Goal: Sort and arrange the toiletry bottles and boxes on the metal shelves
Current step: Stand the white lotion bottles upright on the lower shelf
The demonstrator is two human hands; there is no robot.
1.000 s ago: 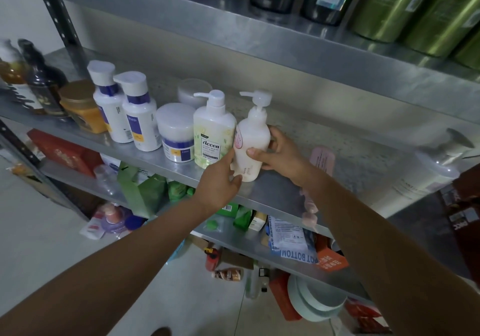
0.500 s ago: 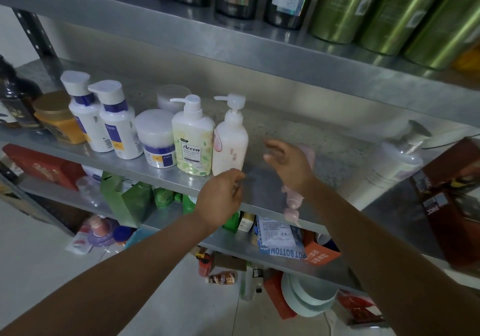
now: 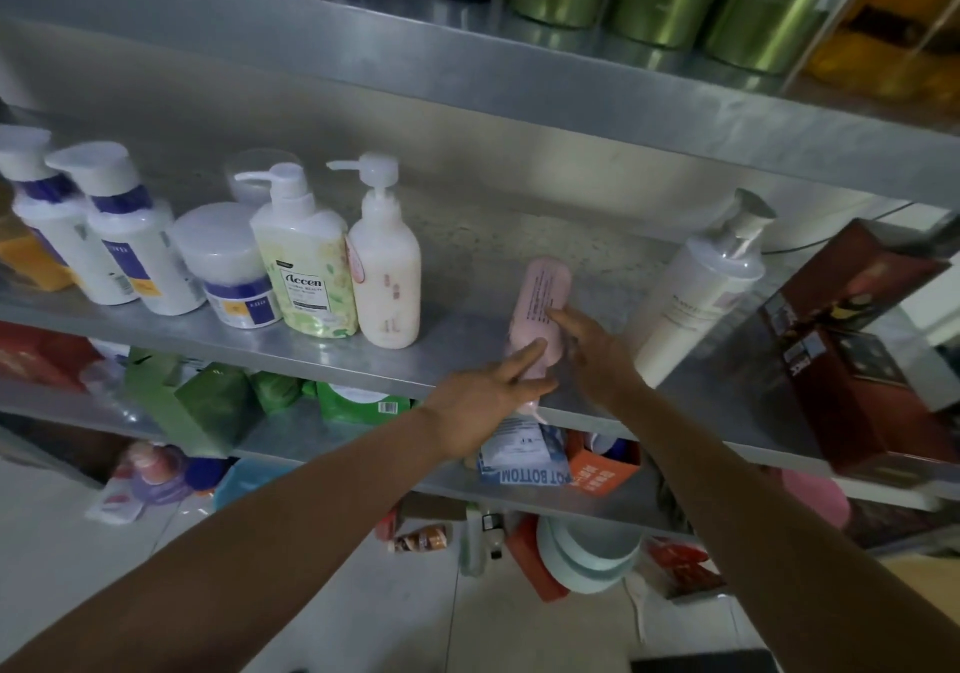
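Your left hand has its fingers straight and slightly spread. The fingertips touch the lower part of the pink bottle without wrapping round it. Your right hand lays a straight forefinger across the bottle's printed side, and no finger can be seen curled round it, so neither hand grips anything.

Both forearms come up from the bottom edge and meet at the bottle, left wrist below it, right wrist just to its right, both palms turned down.

The pink bottle lies on its side on the middle shelf. Its rounded base points toward the back wall and its neck end sits at the front lip, partly hidden by your left hand. It is well apart from the upright row at the left, where the nearest is a cream pump bottle. To its right, a white pump bottle leans back beside a brown box.
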